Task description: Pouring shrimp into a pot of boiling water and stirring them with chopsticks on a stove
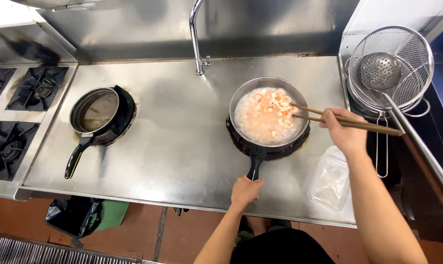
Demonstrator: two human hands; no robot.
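Note:
A frying pan [241,95] sits on a burner at the middle right of the steel counter, full of bubbling white liquid and pink shrimp [270,105]. My left hand [245,189] grips the end of the pan's black handle [255,164]. My right hand [344,130] holds long wooden chopsticks [319,115], their tips resting among the shrimp at the pan's right side.
A second, smaller pan [94,111] with dark liquid sits on the left burner. A faucet [197,39] rises at the back. Wire strainers and a perforated ladle [390,68] lie at right. A clear plastic container [330,180] rests near the front edge. Gas burners [16,107] stand far left.

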